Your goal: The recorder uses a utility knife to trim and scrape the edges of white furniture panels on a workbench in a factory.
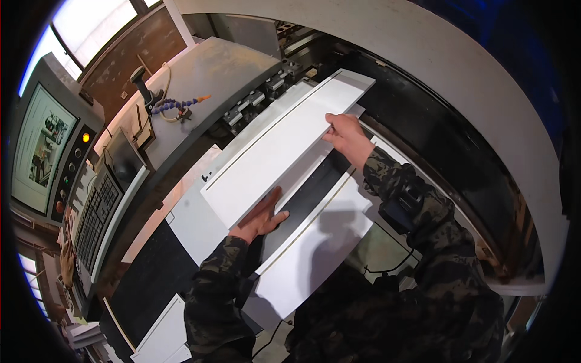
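A long white panel point(284, 145) with a thin groove along its far side lies slantwise in front of me, its near edge raised over a shadowed gap. My right hand point(347, 137) grips that edge toward the right end, thumb on top and fingers curled below. Farther left, my left hand point(261, 216) holds the same panel from beneath; its thumb sticks out to the side, and the board partly hides its fingers. Below the raised panel, another white board point(330, 236) with a groove along its edge lies nearest my body, partly in my shadow.
At left stand a control screen point(43, 145) with buttons, a keyboard point(97, 209) and a mouse point(125, 166). A handheld scanner point(143, 85) and a blue segmented hose point(172, 106) rest on the machine's grey top. The dark machine bed point(436, 127) runs along the right. More white panels point(163, 336) lie lower left.
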### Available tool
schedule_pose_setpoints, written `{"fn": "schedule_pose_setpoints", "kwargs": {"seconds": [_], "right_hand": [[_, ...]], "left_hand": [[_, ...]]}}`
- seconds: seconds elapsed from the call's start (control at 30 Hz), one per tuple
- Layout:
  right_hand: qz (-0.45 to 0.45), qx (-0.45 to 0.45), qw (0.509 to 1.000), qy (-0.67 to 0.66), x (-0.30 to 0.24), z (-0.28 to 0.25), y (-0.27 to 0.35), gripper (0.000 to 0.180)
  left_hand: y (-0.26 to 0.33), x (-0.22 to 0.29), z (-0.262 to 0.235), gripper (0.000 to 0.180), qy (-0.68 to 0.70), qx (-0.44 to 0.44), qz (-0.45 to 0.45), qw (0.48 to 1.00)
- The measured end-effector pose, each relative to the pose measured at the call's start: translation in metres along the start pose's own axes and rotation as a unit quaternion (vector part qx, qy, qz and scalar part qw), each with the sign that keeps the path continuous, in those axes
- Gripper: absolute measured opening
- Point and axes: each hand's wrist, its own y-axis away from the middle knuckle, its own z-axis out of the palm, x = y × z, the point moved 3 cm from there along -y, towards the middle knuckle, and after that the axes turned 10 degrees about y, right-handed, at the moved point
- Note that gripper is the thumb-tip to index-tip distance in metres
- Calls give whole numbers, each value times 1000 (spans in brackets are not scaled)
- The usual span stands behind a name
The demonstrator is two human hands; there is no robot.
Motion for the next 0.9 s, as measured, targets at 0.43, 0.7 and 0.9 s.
{"fn": "schedule_pose_setpoints", "kwargs": {"seconds": [0.43, 0.7, 0.9], "right_hand": [[423, 96, 838, -332, 8, 124, -66, 19], [318, 53, 925, -200, 92, 144, -95, 25], [335, -273, 883, -183, 39, 179, -68, 42]], "left_hand": [[-63, -1, 11, 62, -89, 121, -114, 982], [-65, 4, 21, 58, -135, 198, -81, 967], [-59, -5, 25, 61, -149, 227, -81, 959]]}}
